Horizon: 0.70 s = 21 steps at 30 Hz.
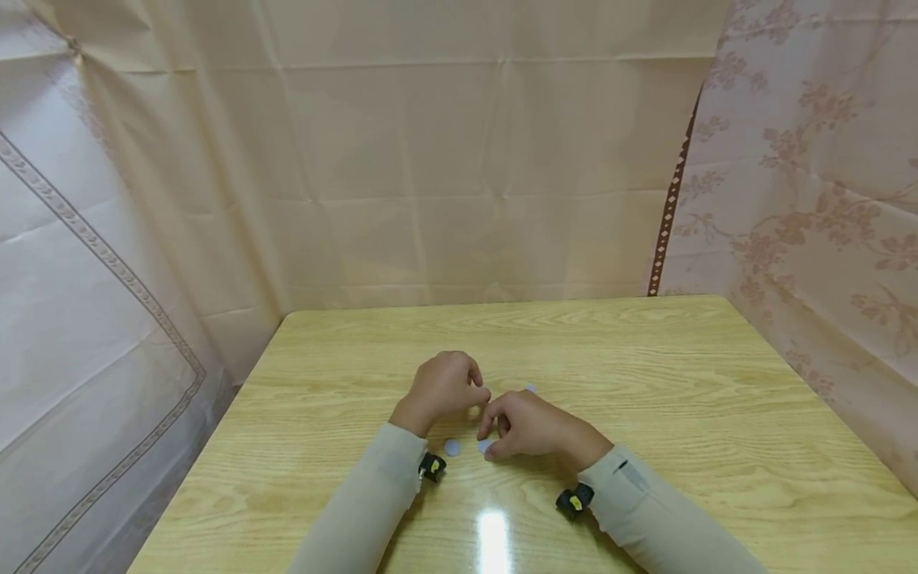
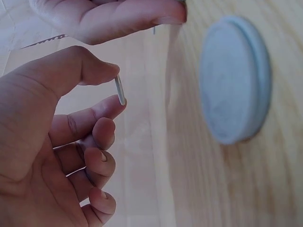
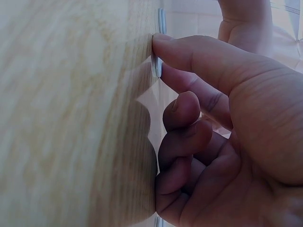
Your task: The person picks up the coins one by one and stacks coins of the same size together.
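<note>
My left hand [image 1: 446, 387] is raised a little above the table, pinching a thin pale disc [image 2: 120, 90] edge-on between thumb and index finger. Its other fingers curl loosely below. My right hand [image 1: 538, 426] is down at the tabletop, with thumb and index finger at opposite edges of a white disc [image 1: 484, 446]. In the right wrist view that coin-sized disc [image 3: 156, 68] sits between the two fingertips, close against the wood. Left of it lies another white disc [image 1: 452, 447]; the left wrist view shows two discs [image 2: 227, 85] stacked there.
One more white disc [image 1: 530, 388] lies behind my right hand, partly covered by it. The wood-grain table [image 1: 323, 478] reaches back to a beige curtain [image 1: 459, 159], and patterned cloth [image 1: 810, 199] hangs on the right. Light glares off the tabletop near the front.
</note>
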Motion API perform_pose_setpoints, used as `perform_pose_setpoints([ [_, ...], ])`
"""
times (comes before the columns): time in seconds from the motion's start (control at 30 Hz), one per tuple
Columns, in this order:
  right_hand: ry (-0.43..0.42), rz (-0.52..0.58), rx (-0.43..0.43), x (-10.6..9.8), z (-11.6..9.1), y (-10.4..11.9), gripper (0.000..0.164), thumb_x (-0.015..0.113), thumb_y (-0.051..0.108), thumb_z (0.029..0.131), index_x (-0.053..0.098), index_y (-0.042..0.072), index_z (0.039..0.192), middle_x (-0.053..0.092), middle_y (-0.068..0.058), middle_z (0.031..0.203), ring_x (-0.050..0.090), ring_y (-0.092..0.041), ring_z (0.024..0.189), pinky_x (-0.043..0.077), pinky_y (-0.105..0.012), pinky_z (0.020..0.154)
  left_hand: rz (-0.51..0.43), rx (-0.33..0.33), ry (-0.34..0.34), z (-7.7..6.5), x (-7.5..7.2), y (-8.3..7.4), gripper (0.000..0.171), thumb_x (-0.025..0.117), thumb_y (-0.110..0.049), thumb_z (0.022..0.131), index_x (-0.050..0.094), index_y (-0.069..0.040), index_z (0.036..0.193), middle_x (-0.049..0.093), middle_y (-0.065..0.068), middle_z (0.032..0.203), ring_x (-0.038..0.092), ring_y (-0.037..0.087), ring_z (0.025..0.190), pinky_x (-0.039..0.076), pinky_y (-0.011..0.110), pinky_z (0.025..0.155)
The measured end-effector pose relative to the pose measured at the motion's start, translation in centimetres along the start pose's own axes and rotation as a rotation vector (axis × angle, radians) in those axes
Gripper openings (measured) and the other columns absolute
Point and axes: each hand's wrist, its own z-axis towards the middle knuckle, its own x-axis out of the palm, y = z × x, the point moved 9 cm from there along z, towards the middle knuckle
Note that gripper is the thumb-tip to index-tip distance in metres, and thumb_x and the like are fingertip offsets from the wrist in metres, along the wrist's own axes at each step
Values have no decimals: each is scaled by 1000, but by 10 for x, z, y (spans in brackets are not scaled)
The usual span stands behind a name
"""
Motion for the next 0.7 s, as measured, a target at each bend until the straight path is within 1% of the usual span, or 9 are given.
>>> perform_pose_setpoints([
  [0.2,4,2,9,1,0,0,17,84,16,87,78,17,102,62,-2,66,45,-4,52,41,-21,51,-21,-14,-3,-3,-4,1,4,73,-25,81,74,-20,80,66,-5,93,45,7,50,41,24,48],
  [0.4,3,-4,19,0,0,-1,15,84,18,87,78,19,101,61,-2,64,44,-5,51,40,-21,50,-33,-16,-11,-3,-6,3,5,72,-24,81,75,-19,80,69,-2,96,46,8,51,41,25,48],
  [0.53,3,0,22,0,0,-2,15,84,18,87,78,19,101,62,-2,64,44,-5,51,41,-22,51,-31,-20,-13,-2,-6,4,5,72,-26,80,74,-21,78,69,-4,94,46,7,50,42,25,49],
  [0.7,3,4,28,0,0,-2,15,84,17,87,78,19,100,61,-2,64,45,-6,52,40,-22,51,-31,4,-21,-2,-12,0,6,71,-27,80,74,-21,79,67,-6,91,45,7,49,41,25,47],
])
